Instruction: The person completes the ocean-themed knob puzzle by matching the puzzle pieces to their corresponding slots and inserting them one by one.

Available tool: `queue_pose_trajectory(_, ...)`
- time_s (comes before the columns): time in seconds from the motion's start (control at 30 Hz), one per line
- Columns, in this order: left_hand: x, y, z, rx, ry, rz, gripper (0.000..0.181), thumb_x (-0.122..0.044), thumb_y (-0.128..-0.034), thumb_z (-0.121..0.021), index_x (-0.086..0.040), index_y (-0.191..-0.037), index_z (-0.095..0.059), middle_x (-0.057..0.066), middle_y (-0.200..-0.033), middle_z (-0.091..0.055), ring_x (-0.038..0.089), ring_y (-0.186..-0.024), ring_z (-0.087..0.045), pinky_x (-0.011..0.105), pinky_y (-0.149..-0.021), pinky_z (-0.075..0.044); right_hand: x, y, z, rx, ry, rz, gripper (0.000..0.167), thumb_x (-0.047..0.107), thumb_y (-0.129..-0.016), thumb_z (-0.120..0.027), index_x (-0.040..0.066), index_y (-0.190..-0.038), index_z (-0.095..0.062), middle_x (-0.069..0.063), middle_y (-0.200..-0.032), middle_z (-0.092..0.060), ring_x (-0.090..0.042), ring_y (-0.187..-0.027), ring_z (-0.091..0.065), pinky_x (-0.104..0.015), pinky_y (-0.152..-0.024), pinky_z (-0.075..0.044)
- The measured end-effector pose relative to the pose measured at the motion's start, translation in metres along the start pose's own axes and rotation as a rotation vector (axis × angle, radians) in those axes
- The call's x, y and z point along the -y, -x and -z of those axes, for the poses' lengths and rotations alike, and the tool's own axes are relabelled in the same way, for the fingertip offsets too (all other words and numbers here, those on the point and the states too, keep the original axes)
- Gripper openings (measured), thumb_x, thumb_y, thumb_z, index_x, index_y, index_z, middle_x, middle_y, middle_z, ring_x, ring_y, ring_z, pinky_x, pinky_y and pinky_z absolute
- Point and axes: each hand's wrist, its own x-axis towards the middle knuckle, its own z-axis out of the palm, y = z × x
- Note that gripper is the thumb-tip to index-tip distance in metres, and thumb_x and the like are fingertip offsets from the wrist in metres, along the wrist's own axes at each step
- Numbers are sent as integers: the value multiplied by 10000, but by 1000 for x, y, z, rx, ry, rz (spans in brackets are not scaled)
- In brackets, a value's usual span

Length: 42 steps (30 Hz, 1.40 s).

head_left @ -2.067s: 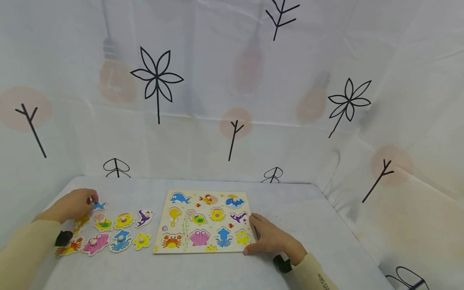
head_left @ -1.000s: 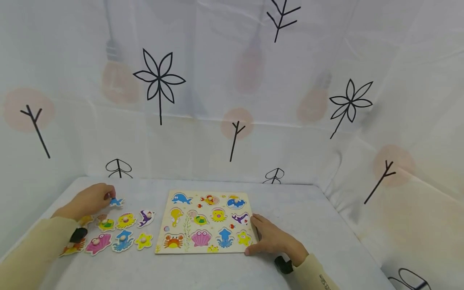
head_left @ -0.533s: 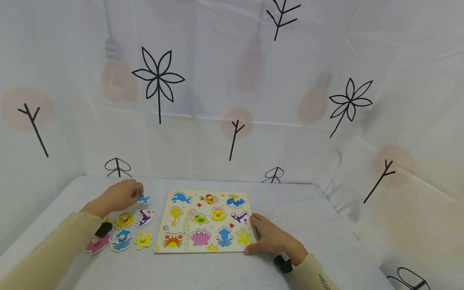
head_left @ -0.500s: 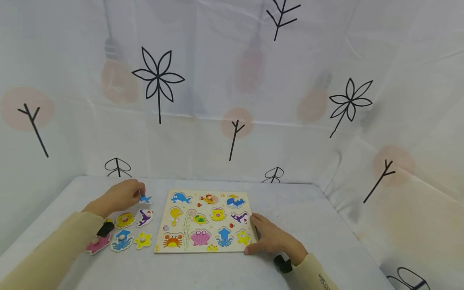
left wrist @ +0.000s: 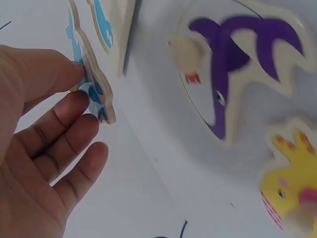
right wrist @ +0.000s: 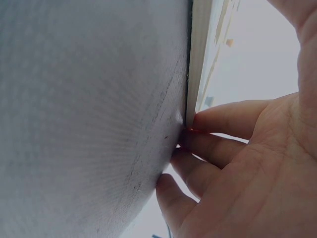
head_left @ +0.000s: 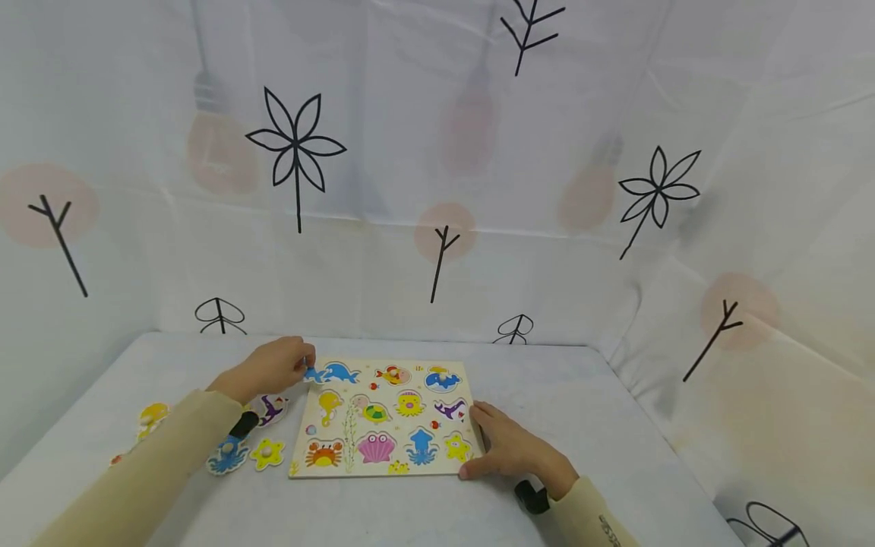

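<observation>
My left hand (head_left: pixel 270 370) — pinching blue piece (left wrist: pixel 100 82) near puzzle board (head_left: pixel 405 425); my right hand (head_left: pixel 516 448) — spread, touching board's edge.

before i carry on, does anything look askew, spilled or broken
Nothing stands out. The blue piece overlaps a corner of the puzzle board in the head view, but the left hand pinches it, so that looks deliberate. The star piece and squid piece look whole; anything behind the left sleeve cannot be judged.
</observation>
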Motion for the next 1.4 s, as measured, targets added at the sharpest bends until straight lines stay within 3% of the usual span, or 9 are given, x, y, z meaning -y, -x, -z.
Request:
queue_pose_trajectory(0.33, -15, -21, -12, 0, 5, 6, 83, -60, -856, -617, -120, -903, -649, -5, -840, -547, 172, -746, -484, 343, -693, -439, 0, 1, 0, 10, -4, 13, 1111, 585, -607, -808, 86, -1477, -329, -111, -1536, -260, -336, -1397, -250, -564, -1076, -238)
queue_pose_trajectory(0.77, -31, -35, -19, 37, 60, 11, 82, -46, -849, -621, -106, -893, -654, -9, -824, -556, 171, -737, -484, 339, -700, -428, 0, 1, 0, 15, -18, 10, 1106, 569, -607, -817, 83, -1474, -334, -113, -1536, -260, -339, -1398, -245, -565, -1078, -233)
queue_pose_trajectory(1.4, -30, -47, -29, 41, 62, 24, 75, -53, -853, -607, -116, -876, -640, 8, -834, -540, 187, -746, -475, 352, -696, -421, 0, 1, 0, 11, -10, -9, 1110, 582, -594, -814, 112, -1479, -336, -93, -1538, -261, -327, -1398, -249, -566, -1075, -239)
